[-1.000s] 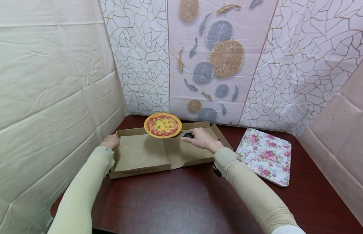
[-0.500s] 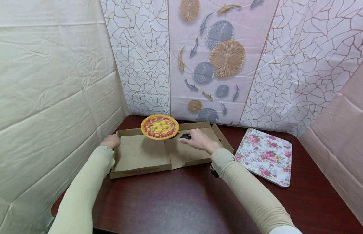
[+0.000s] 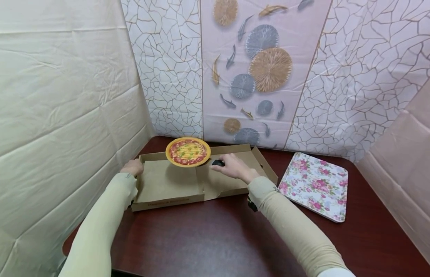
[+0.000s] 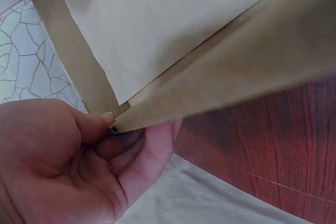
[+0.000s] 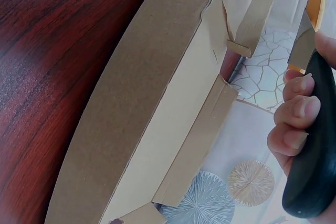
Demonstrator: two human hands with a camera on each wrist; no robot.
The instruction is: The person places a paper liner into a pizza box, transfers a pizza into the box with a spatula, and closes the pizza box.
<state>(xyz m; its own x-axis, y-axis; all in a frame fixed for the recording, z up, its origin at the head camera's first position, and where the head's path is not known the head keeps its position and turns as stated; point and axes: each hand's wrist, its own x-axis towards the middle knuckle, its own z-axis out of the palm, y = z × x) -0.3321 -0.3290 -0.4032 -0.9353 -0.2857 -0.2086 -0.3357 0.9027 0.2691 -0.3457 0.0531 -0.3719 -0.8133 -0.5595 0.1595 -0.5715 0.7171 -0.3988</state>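
A cardboard pizza box (image 3: pixel 166 179) lies unfolded on the dark red table, paper lining its left half. My left hand (image 3: pixel 133 167) holds the box's left side; in the left wrist view, thumb and fingers pinch its cardboard wall (image 4: pixel 173 106). My right hand (image 3: pixel 232 166) grips the black handle (image 5: pixel 315 145) of a pizza server, its metal blade (image 5: pixel 303 43) partly visible. On that blade rests a round toy-like pizza (image 3: pixel 188 152) with a yellow rim, held above the box's left half. Most of the blade is hidden under the pizza.
A white tray with pink flowers (image 3: pixel 315 186) lies on the table (image 3: pixel 201 238) at the right. Patterned cloth (image 3: pixel 166 69) hangs behind the table, and plain cloth (image 3: pixel 62 115) hangs at the left.
The pizza on the server has moved left and slightly nearer, with my right hand following, over the box's left half. My left hand stays on the box's side.
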